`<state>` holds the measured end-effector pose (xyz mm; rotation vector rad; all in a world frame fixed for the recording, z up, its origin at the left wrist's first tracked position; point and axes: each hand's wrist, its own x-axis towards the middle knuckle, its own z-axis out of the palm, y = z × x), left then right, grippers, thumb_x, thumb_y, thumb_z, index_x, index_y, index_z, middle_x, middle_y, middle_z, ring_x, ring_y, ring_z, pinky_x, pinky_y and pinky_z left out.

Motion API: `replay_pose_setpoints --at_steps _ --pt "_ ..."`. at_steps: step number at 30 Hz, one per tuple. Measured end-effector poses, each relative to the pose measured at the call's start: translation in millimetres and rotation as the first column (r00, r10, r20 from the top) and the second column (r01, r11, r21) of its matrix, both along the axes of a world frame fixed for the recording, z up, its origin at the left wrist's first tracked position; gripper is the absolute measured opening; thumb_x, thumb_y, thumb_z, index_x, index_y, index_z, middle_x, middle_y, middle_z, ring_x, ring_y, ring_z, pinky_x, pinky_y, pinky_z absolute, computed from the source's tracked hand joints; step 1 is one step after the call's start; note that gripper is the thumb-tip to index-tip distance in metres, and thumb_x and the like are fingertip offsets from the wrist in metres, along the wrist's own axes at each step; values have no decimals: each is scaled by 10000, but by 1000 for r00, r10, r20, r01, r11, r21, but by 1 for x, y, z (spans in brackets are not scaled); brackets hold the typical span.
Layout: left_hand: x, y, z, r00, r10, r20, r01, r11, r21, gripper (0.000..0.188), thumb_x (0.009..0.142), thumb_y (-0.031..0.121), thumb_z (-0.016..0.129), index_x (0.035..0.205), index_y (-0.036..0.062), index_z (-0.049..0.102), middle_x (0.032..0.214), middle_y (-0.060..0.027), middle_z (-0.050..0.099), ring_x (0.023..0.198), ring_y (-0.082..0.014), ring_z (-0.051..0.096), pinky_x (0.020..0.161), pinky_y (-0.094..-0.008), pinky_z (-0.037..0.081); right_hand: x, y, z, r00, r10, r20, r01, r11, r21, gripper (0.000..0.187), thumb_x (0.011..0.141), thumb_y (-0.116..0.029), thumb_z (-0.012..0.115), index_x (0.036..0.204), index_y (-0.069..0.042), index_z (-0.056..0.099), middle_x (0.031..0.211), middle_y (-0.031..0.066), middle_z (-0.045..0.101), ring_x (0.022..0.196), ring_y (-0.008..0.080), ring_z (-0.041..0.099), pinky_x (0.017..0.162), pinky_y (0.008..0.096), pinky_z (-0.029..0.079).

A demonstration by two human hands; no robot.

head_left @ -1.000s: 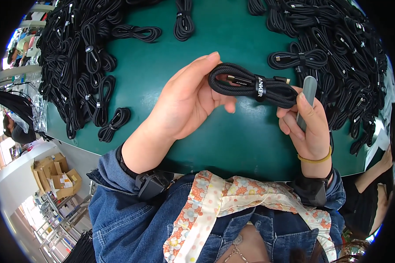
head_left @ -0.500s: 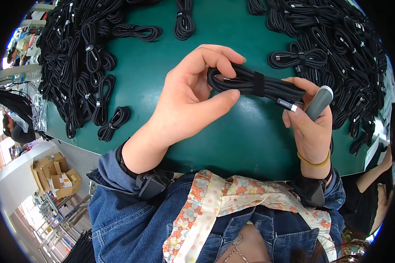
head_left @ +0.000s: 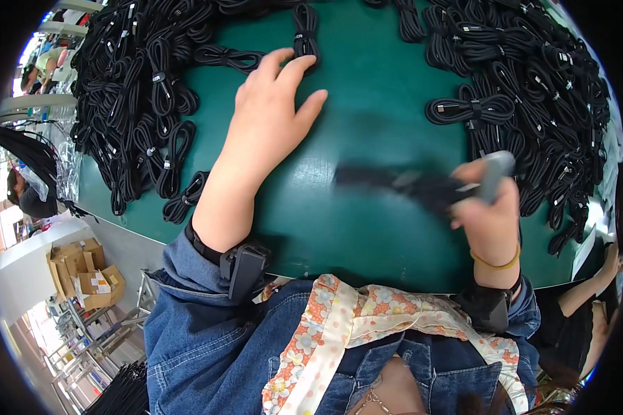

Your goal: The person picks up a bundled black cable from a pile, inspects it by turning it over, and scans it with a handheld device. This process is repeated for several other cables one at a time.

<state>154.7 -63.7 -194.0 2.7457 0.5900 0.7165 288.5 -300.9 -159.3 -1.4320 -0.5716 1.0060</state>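
Observation:
My right hand (head_left: pixel 490 220) is closed round one end of a coiled black cable (head_left: pixel 401 185). The bundle points left over the green table and is smeared by motion. A grey object with a rounded, paler end (head_left: pixel 495 173) stands up in the same hand; its kind does not show. My left hand (head_left: pixel 270 104) is open, palm down, fingers apart and thumb out. Its fingertips reach the lower end of a tied black cable coil (head_left: pixel 305 31) at the far middle; whether they touch it I cannot tell. Another coil (head_left: pixel 230 58) lies just left of these fingers.
Heaps of tied black cables line the left (head_left: pixel 135 90) and right (head_left: pixel 526 76) of the green table (head_left: pixel 381 104). One coil (head_left: pixel 472 108) lies at the right heap's inner edge. Cardboard boxes (head_left: pixel 86 273) stand beyond the left edge. A person's arm (head_left: pixel 588 287) shows at the lower right.
My left hand has let go of the cable bundle and moved up to the coil at the far middle. The right hand keeps the bundle and grey object, and the bundle has swung lower.

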Motion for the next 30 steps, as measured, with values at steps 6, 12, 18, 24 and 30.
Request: replay_pose_setpoints --at_steps 6,12,18,24,30 --pt "-1 -5 7 987 23 -158 -35 996 -78 216 661 127 667 749 28 496 892 -115 483 803 -290 509 678 -371 411 14 -1 -5 918 -132 -375 313 820 478 416 806 -96 459 1204 0 385 1121 184 514 394 13 319 492 190 359" --pt "-1 -23 19 990 -35 134 116 737 -666 226 658 114 682 722 26 484 669 -38 510 573 -102 488 530 -231 372 6 3 -5 975 -179 -129 200 964 175 350 783 -58 489 1122 23 460 1052 167 553 399 1 319 504 181 375" --pt "-2 -50 31 937 16 349 349 24 -937 129 827 115 560 810 25 468 695 22 527 589 -15 450 507 -160 351 -6 6 1 978 -135 -159 156 980 127 401 771 -112 529 1128 57 461 927 140 594 544 34 443 503 171 378" --pt "-1 -51 26 937 26 348 343 -242 -908 166 857 180 513 826 20 482 703 -23 556 586 -53 506 495 -189 390 -3 3 -4 979 9 -205 38 974 224 369 828 -157 459 1096 97 467 806 149 607 425 12 358 459 170 355" --pt "0 -53 24 932 76 353 360 -293 -886 174 862 189 502 844 17 485 716 -30 561 586 -64 517 501 -199 420 -1 4 -9 990 50 -130 -13 964 266 457 869 -267 382 1100 122 452 814 165 603 393 12 323 453 175 354"
